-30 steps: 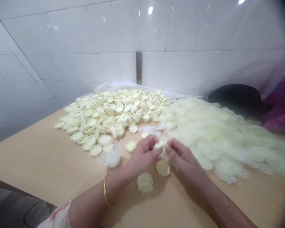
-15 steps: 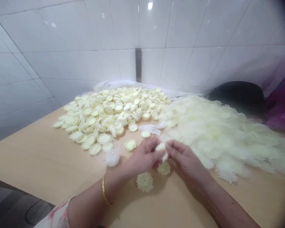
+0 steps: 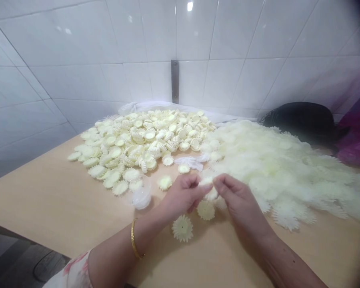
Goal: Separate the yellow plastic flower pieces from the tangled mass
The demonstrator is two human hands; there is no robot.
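Between my two hands is a cream flower-shaped disc (image 3: pixel 211 193) with a toothed edge. My left hand (image 3: pixel 186 194) pinches its left side between thumb and fingers. My right hand (image 3: pixel 235 196) has thumb and forefinger closed on its right edge. Just below lie two loose pieces of the same kind, one flower disc (image 3: pixel 206 210) under the hands and another toothed disc (image 3: pixel 183 228) nearer me, with a small dark hole at its centre. Left of my left hand rests a thicker scalloped disc (image 3: pixel 165 183), and behind it another small disc (image 3: pixel 184 168).
A heap of cup-like scalloped discs (image 3: pixel 144 140) covers the table's back left. Flat, thin petal pieces (image 3: pixel 276 172) are piled at right. A clear plastic container (image 3: pixel 141 197) stands left of my hands. A black object (image 3: pixel 300 118) and pink plastic (image 3: pixel 357 132) sit back right, by the tiled wall (image 3: pixel 108 84).
Both hands have shifted slightly to the right. The held disc has turned, so more of its face shows below my fingers. The piles have not moved.
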